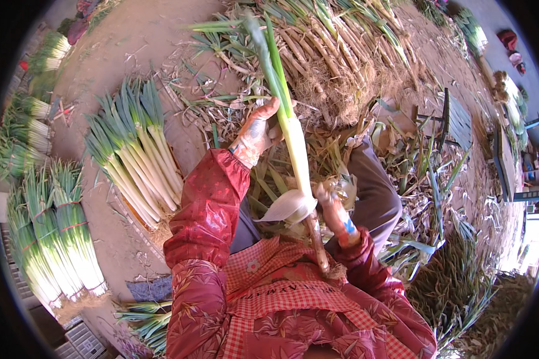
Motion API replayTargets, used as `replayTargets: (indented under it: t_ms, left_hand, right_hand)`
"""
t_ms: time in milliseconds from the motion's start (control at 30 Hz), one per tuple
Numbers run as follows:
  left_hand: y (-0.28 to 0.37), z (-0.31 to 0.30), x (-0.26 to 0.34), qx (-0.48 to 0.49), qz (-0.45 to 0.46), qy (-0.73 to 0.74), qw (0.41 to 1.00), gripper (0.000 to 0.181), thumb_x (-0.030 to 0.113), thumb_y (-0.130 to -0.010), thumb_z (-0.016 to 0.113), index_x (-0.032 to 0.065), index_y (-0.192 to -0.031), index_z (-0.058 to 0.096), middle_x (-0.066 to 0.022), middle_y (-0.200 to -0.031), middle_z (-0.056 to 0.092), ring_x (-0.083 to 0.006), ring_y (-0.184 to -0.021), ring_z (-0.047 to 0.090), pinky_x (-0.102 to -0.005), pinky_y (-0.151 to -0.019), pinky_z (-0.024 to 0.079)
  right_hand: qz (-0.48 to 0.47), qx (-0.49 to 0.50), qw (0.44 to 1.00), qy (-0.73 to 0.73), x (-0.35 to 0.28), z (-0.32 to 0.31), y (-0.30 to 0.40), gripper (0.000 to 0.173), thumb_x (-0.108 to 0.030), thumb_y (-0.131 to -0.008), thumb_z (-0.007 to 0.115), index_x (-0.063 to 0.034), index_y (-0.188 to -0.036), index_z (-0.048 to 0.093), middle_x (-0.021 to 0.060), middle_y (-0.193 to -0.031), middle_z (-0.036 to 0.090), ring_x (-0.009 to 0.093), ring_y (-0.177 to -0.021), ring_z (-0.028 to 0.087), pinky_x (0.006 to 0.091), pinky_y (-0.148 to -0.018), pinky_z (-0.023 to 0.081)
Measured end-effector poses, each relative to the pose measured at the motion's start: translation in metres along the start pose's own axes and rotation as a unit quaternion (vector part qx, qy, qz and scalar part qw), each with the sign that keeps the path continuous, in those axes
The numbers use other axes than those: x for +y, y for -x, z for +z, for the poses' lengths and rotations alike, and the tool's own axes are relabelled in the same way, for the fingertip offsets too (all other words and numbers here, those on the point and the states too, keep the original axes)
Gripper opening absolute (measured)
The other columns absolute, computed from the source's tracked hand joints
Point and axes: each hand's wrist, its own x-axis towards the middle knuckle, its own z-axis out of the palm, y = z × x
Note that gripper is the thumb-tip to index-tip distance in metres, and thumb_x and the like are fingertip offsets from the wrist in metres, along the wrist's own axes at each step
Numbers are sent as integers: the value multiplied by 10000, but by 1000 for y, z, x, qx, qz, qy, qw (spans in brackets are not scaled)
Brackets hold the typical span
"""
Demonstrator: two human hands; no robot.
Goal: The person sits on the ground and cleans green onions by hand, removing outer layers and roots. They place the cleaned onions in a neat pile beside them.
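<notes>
My left hand is closed around the green upper part of a large green onion, its white stalk hanging down in front of me. A pale outer layer is peeled back near the lower stalk. Below that, the brown lower end runs down to roots over my checked red apron. Beside the lower stalk, on its right, is my right hand, blurred; whether its fingers grip the peeled layer or the stalk I cannot tell. Loose husks lie between my legs.
Unpeeled green onions with roots are piled ahead. Peeled ones lie together at the left, near banded bundles. A dark stool stands at the right among scattered leaves. Farther right is a blue-legged bench.
</notes>
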Motion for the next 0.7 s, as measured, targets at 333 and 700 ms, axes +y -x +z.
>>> replayTargets:
  t_ms: [333, 700]
  left_hand:
    - [3, 14, 0, 137, 67, -47, 987, 258, 328, -789, 680, 88, -844, 605, 9, -649, 564, -101, -479, 498, -245, -399, 342]
    - [-10, -7, -2, 94, 131, -49, 986, 231, 178, -767, 712, 41, -942, 649, -3, -853, 634, -111, -746, 588, -258, -668, 467]
  right_hand:
    - [-193, 178, 944, 202, -126, 5, -106, 211, -145, -691, 700, 15, -683, 562, 46, -610, 545, 80, -557, 471, 250, -496, 406]
    - [-234, 146, 955, 108, -98, -11, -108, 167, -42, -726, 675, 37, -814, 557, 81, -631, 585, 129, -540, 578, 222, -493, 458]
